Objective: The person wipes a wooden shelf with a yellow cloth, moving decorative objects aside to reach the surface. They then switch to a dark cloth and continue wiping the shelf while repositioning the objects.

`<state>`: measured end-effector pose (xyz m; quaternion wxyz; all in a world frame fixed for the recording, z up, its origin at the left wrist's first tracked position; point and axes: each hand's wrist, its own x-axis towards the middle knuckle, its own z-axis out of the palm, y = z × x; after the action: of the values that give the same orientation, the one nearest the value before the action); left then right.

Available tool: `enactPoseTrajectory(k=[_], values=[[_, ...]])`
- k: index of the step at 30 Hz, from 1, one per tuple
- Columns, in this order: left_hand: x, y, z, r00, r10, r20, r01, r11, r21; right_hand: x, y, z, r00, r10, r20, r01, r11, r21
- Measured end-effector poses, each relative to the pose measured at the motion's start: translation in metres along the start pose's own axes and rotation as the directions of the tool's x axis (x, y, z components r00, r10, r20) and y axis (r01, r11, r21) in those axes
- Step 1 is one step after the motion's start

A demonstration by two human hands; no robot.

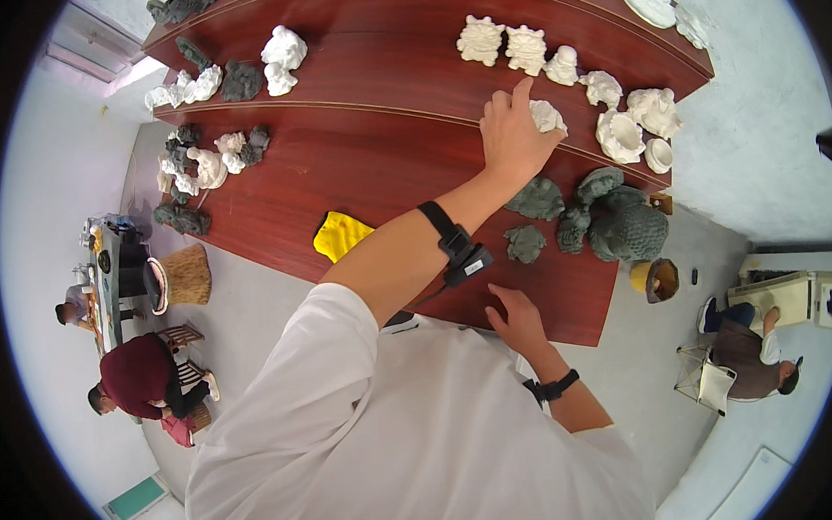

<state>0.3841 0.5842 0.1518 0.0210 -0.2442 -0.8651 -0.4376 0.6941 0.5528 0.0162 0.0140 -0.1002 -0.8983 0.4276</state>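
My left hand reaches across to the right over the stepped red-brown wooden table. Beside it, between thumb and index finger, shows a small off-white carved piece; the thumb is at its lower edge, and whether the fingers grip it is unclear. Beyond stand two square white figures and a small white figurine. My right hand hovers near the table's front edge, fingers apart, nothing in it. Dark green carved pieces lie ahead of it. A yellow cloth item lies partly behind my left forearm.
White bowl-like pieces and a large dark green textured piece stand at the right. More white and dark figures fill the left end. Seated people are on both sides. A bin stands by the right edge.
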Motion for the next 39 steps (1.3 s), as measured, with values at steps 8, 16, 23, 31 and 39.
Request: enactPoseTrajectory(k=[8,16,23,31,39], values=[[0.028,0.022,0.066,0.999,-0.037,0.022,0.034,0.991,0.133,-0.042,0.043,-0.031,0.98,0.142,-0.141,-0.124,0.984,0.128],[0.036,0.028,0.09,0.995,-0.099,0.01,0.096,0.981,0.166,-0.039,0.063,-0.058,0.972,0.144,-0.186,-0.118,0.983,0.143],[0.032,0.028,0.1,0.996,-0.091,-0.005,0.09,0.98,0.179,-0.04,0.064,-0.057,0.975,0.136,-0.174,-0.117,0.986,0.115],[0.026,0.025,0.101,0.999,-0.033,-0.017,0.036,0.984,0.175,-0.037,0.062,-0.05,0.978,0.116,-0.175,-0.097,0.989,0.114],[0.03,0.002,0.048,0.999,0.041,-0.029,-0.036,0.988,0.149,-0.024,0.047,-0.044,0.98,0.101,-0.173,-0.084,0.991,0.1]])
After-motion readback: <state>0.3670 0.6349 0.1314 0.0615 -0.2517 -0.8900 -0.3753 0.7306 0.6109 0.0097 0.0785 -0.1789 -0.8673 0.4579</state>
